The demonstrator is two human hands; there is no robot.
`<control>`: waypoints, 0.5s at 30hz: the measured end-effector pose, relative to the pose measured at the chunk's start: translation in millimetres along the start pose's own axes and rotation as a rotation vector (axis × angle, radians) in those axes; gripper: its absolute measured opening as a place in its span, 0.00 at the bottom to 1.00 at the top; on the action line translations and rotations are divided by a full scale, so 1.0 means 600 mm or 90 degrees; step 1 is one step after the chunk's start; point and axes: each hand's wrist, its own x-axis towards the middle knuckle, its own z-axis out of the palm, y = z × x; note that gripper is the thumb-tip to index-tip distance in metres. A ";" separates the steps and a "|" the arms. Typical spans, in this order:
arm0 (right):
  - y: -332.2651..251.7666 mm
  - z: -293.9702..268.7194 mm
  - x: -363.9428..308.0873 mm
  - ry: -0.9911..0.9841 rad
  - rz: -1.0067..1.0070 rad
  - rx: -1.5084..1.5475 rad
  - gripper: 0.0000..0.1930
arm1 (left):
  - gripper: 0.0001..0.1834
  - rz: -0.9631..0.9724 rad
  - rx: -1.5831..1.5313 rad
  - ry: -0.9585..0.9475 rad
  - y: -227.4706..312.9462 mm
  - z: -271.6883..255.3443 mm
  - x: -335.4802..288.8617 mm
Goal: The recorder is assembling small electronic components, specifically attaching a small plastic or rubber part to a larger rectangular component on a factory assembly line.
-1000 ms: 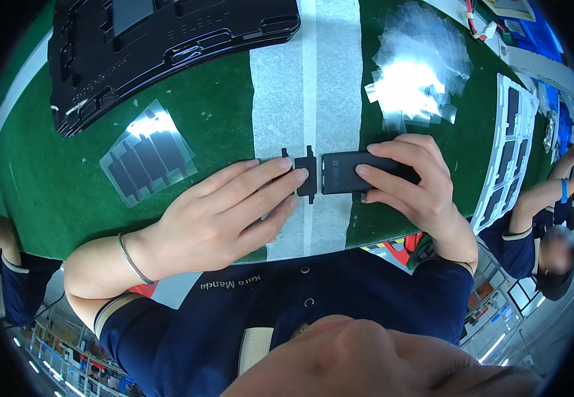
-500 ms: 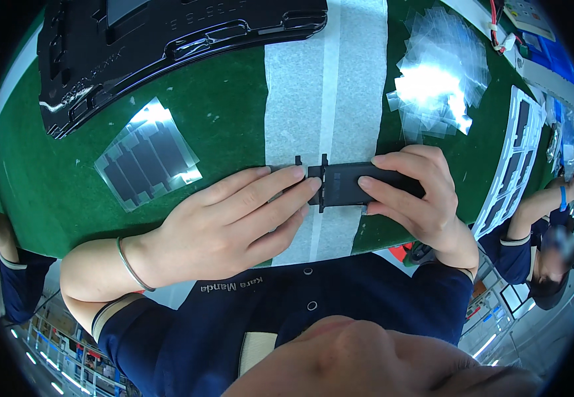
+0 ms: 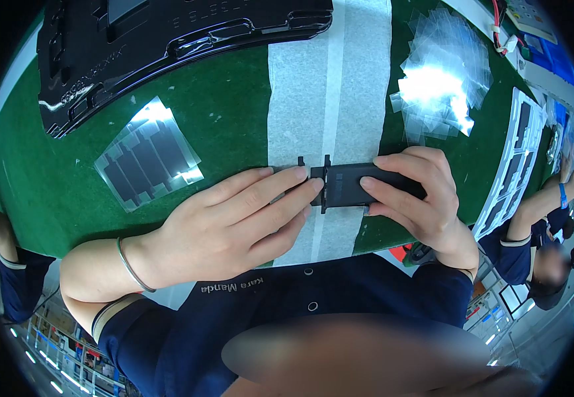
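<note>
With the left hand (image 3: 227, 217) laid open-fingered on the film (image 3: 318, 173) and the right hand (image 3: 430, 190) gripping the block (image 3: 345, 188) at mid-frame, square both edges before pressing evenly.

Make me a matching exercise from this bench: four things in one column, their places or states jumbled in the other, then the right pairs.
Column one:
1. Black tray
2. Heap of clear film
3. Left hand
4. Right hand

Column two:
A. Gripping a flat black block
B. At the upper right, shining with glare
C. At the upper left, partly cut off by the picture's edge
D. Palm down, touching a thin dark piece

Right pairs: 1-C, 2-B, 3-D, 4-A
</note>
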 end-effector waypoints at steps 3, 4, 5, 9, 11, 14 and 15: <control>0.001 0.000 0.000 -0.003 0.001 0.002 0.22 | 0.18 -0.002 -0.002 0.002 0.000 0.001 -0.001; 0.000 0.000 0.000 -0.004 0.004 0.001 0.22 | 0.18 0.000 -0.002 0.003 0.000 0.002 -0.001; -0.001 -0.001 0.001 -0.005 0.006 0.001 0.22 | 0.18 0.001 -0.002 0.005 0.000 0.002 -0.001; -0.002 0.000 -0.002 -0.006 0.009 -0.001 0.22 | 0.19 0.002 -0.006 0.006 0.001 0.002 -0.001; -0.002 0.000 -0.001 -0.004 0.010 -0.005 0.22 | 0.19 0.002 -0.009 0.008 0.000 0.002 0.000; 0.001 0.001 0.002 0.002 0.001 -0.018 0.22 | 0.19 0.003 -0.005 0.005 -0.004 0.000 0.002; 0.002 0.002 0.004 0.004 -0.004 -0.024 0.22 | 0.19 0.002 -0.006 0.005 -0.006 -0.001 0.003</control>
